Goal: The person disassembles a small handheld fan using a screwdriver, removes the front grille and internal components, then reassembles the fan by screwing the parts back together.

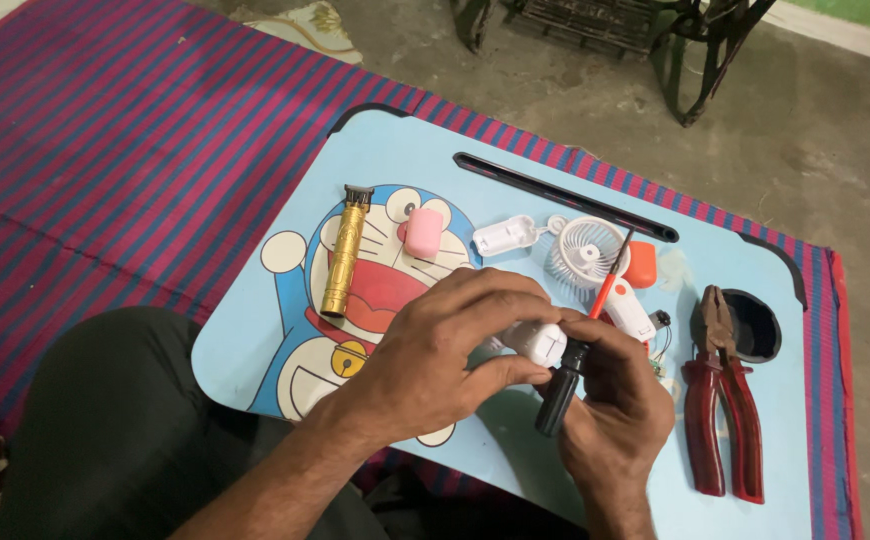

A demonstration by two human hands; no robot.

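My left hand point(445, 340) is closed around a small white plastic casing point(538, 342) held above a light blue lap table point(395, 160). My right hand point(615, 400) grips a screwdriver point(580, 345) with a black handle and an orange shaft. The shaft slants up and to the right, past the casing. Both hands meet near the table's front edge. Just beyond the screwdriver lie a white fan grille point(585, 250), an orange part point(641, 265) and another white housing piece point(630, 312) with thin wires beside it.
On the table also lie a gold hair trimmer point(343, 258), a pink case point(422, 232), a white cover piece point(504, 236) and red-handled pliers point(720, 400). The table has a long slot point(565, 195) and a round cup recess point(755, 325). A striped mat point(105, 150) lies underneath, with black metal legs point(695, 60) beyond.
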